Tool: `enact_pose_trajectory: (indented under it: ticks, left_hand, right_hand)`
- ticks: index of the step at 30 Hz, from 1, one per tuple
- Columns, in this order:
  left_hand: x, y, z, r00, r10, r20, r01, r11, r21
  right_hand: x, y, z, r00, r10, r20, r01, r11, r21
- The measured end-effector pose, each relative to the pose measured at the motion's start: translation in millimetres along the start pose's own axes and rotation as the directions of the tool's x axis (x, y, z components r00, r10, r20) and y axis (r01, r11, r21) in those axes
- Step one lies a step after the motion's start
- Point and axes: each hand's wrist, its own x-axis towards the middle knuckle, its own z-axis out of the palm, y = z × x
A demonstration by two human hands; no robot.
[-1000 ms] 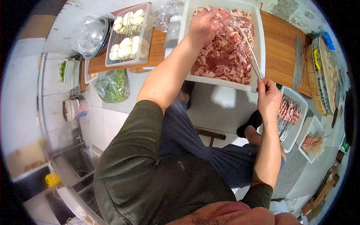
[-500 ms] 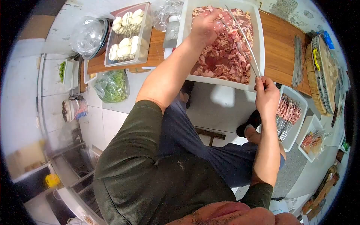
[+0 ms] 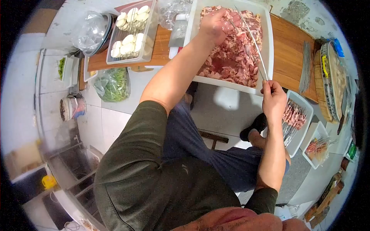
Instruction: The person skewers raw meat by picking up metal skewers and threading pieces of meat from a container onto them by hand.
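A white tub (image 3: 231, 85) full of raw cut meat (image 3: 235, 63) stands in front of me. Over the meat's far left part, my left hand (image 3: 216, 26) has its fingers curled around a piece of meat, partly hidden by the hand. At the tub's near right corner my right hand (image 3: 274, 98) pinches the lower ends of thin metal skewers (image 3: 255, 43). These slant up and left across the meat, one tip reaching my left hand. Below and right of my right hand, a white tray (image 3: 308, 127) holds several skewers threaded with meat (image 3: 295, 115).
Bare metal skewers (image 3: 306, 67) lie on the wooden table (image 3: 287, 50), beside a round chopping block (image 3: 331, 81). A clear box (image 3: 148, 57) of sliced white food stands left of the tub. Another skewer tray (image 3: 317, 163) and bagged greens (image 3: 112, 85) sit lower down.
The view has shifted slightly. My left fingers have turned a little at the skewer tip over the meat. My right hand keeps its hold on the skewers.
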Motion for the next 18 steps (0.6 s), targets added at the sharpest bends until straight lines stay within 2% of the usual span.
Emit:
enact_pose_trajectory:
  ticks: [6, 10, 18]
  left_hand:
    - [-3.6, -1.3, -0.5, 1.0, 0.011, 0.005, -0.01, 0.998, -0.057]
    - [-8.7, 0.0, 4.7, 1.0, 0.006, 0.004, -0.005, 0.995, -0.105]
    - [-18.8, -1.9, 12.7, 0.999, -0.047, 0.004, 0.047, 0.999, -0.015]
  right_hand:
    - [-0.6, -3.4, 3.1, 1.0, 0.021, 0.008, -0.021, 0.999, 0.025]
    - [-1.9, -0.6, 9.1, 0.998, -0.046, -0.037, 0.048, 0.998, 0.042]
    - [-0.1, -1.9, 10.2, 0.999, -0.033, -0.028, 0.035, 0.996, 0.079]
